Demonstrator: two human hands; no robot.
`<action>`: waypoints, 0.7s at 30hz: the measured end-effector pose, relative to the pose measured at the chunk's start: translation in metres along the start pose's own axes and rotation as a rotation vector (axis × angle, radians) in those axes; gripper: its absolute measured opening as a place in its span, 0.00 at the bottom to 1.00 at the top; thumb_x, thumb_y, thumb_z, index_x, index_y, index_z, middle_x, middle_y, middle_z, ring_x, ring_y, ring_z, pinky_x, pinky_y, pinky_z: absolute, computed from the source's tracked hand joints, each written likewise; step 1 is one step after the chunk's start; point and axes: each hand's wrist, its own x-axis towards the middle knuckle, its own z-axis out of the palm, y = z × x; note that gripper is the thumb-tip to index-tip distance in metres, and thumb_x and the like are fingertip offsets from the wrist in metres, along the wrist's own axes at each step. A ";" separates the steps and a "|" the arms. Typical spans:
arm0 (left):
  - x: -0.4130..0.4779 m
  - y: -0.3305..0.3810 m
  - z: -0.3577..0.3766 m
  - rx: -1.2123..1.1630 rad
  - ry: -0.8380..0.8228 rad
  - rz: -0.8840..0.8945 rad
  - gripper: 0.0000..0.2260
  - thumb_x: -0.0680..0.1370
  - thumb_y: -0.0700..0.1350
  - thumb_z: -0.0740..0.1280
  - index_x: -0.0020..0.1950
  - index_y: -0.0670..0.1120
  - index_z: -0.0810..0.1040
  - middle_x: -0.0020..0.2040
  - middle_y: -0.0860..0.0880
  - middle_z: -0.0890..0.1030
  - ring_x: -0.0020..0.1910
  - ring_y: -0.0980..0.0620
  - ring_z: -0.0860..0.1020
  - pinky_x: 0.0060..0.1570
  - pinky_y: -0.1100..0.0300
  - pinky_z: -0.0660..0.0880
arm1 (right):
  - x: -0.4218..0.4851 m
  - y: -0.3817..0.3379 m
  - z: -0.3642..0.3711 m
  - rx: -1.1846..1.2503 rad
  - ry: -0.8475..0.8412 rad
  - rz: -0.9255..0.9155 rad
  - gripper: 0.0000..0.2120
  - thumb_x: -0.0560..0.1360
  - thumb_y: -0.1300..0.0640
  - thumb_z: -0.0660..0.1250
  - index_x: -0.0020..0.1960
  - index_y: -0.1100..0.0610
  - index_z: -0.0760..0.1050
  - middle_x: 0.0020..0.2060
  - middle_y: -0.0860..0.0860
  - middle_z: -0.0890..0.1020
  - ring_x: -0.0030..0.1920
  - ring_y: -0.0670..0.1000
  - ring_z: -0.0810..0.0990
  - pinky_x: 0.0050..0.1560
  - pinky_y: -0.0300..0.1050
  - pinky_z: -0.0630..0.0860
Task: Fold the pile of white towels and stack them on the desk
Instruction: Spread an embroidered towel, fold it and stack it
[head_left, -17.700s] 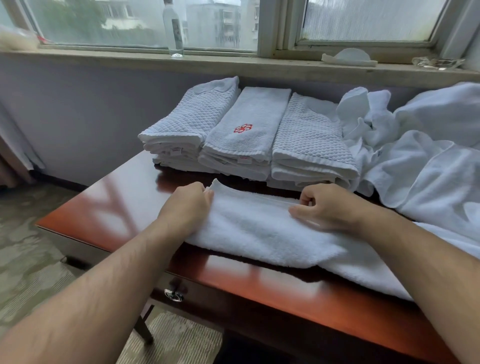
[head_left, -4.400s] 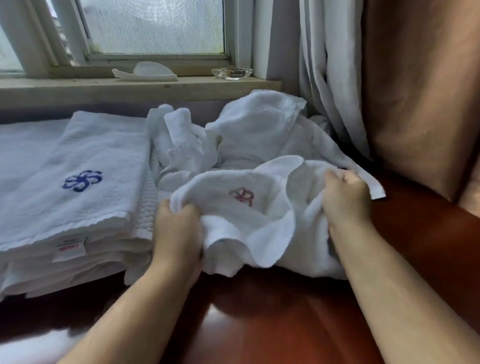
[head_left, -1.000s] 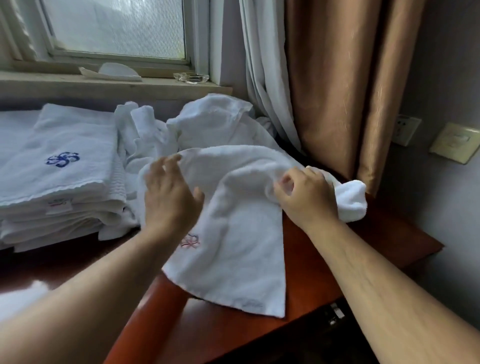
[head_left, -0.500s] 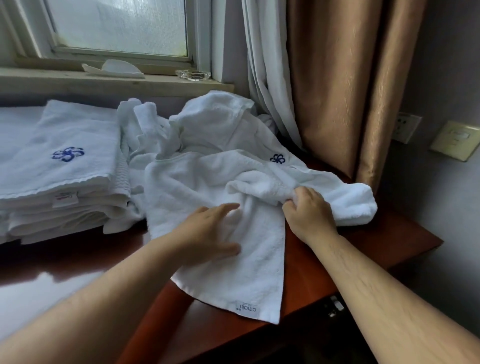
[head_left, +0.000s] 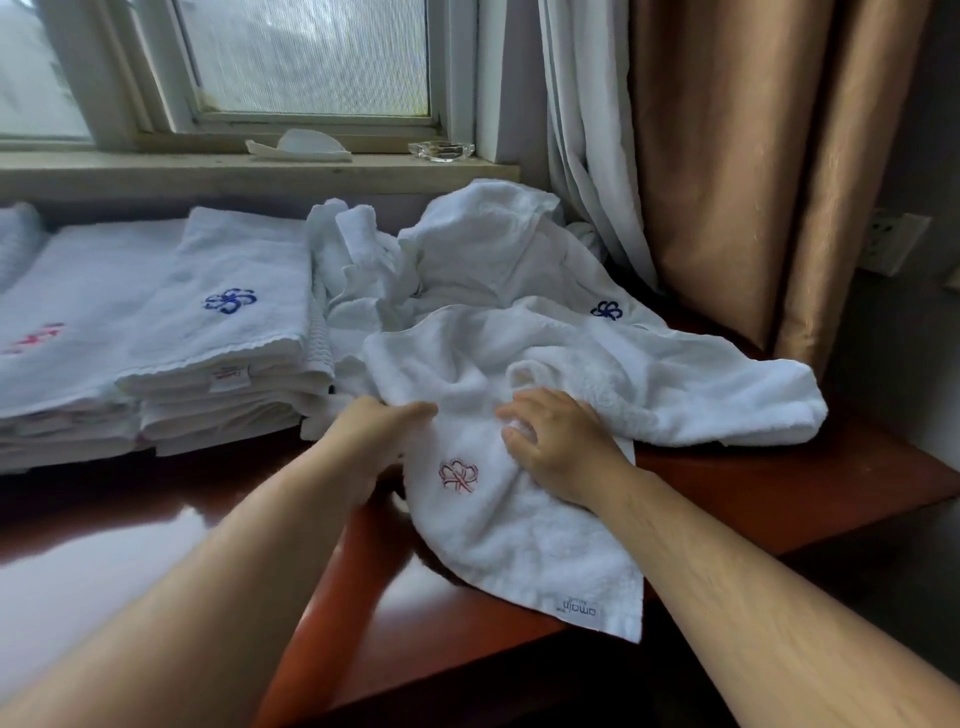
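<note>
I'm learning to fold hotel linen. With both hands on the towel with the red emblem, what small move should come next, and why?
Probably pull the towel toward the person, clear of the crumpled pile, to spread it flat. The left hand and right hand grip it bunched, and one corner hangs off the desk.

On the desk (head_left: 779, 499), left hand (head_left: 371, 441) and right hand (head_left: 563, 447) clutch a rumpled towel (head_left: 519, 530).

Printed upside down on the hem label (head_left: 577, 609) at the near corner of the towel (head_left: 509, 530): "amain", finer print beside it too small to read. On the tag (head_left: 228, 373) of the stack (head_left: 156, 322), red lettering, perhaps a brand, illegible.
</note>
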 end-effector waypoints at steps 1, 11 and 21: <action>-0.003 0.001 0.001 -0.087 -0.140 -0.005 0.19 0.69 0.47 0.76 0.57 0.40 0.83 0.50 0.41 0.86 0.50 0.41 0.85 0.54 0.47 0.82 | 0.000 0.001 0.000 0.003 -0.002 0.002 0.17 0.82 0.46 0.59 0.69 0.47 0.75 0.71 0.46 0.72 0.72 0.49 0.66 0.67 0.47 0.59; -0.022 0.029 0.011 -0.479 -0.203 0.170 0.21 0.79 0.40 0.70 0.71 0.49 0.71 0.64 0.37 0.79 0.58 0.40 0.82 0.53 0.44 0.81 | -0.015 -0.009 -0.003 -0.019 -0.039 0.034 0.19 0.82 0.42 0.53 0.69 0.40 0.73 0.73 0.45 0.70 0.73 0.51 0.64 0.70 0.53 0.56; -0.036 0.042 -0.016 1.171 0.640 0.573 0.33 0.72 0.39 0.69 0.75 0.56 0.65 0.74 0.44 0.59 0.70 0.39 0.58 0.64 0.44 0.64 | -0.021 -0.037 -0.003 0.132 -0.012 -0.057 0.15 0.82 0.48 0.62 0.66 0.47 0.79 0.64 0.50 0.77 0.65 0.54 0.69 0.67 0.47 0.64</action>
